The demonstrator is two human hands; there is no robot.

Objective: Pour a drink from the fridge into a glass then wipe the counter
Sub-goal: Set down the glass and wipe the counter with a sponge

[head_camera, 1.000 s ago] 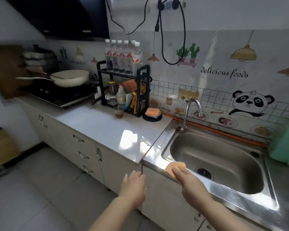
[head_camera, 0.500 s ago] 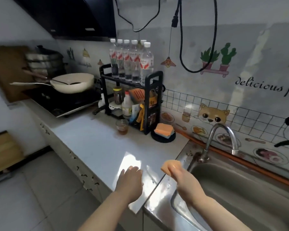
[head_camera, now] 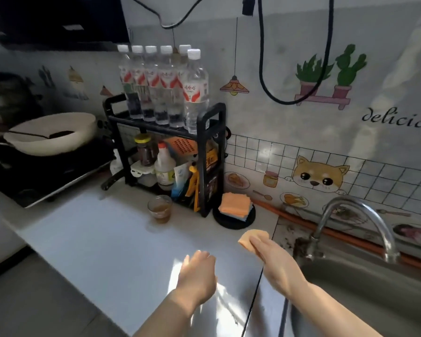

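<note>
My right hand (head_camera: 275, 261) grips a small orange sponge (head_camera: 249, 239) and holds it just above the white counter (head_camera: 95, 239), near the seam with the sink. My left hand (head_camera: 196, 276) hovers over the counter's front part, fingers loosely apart and holding nothing. A small glass (head_camera: 160, 209) with brown drink in it stands on the counter in front of the black rack (head_camera: 212, 164).
Several water bottles (head_camera: 163, 86) stand on top of the rack, with jars and bottles below. A second orange sponge (head_camera: 235, 205) lies on a black dish beside it. A cooktop with a white pan (head_camera: 51, 133) is at left; the faucet (head_camera: 357, 224) and steel sink (head_camera: 365, 295) at right.
I have moved closer and leftward, from the sink to the counter. My right hand has carried the sponge from the sink's front rim up toward the counter; my left hand has come over the counter.
</note>
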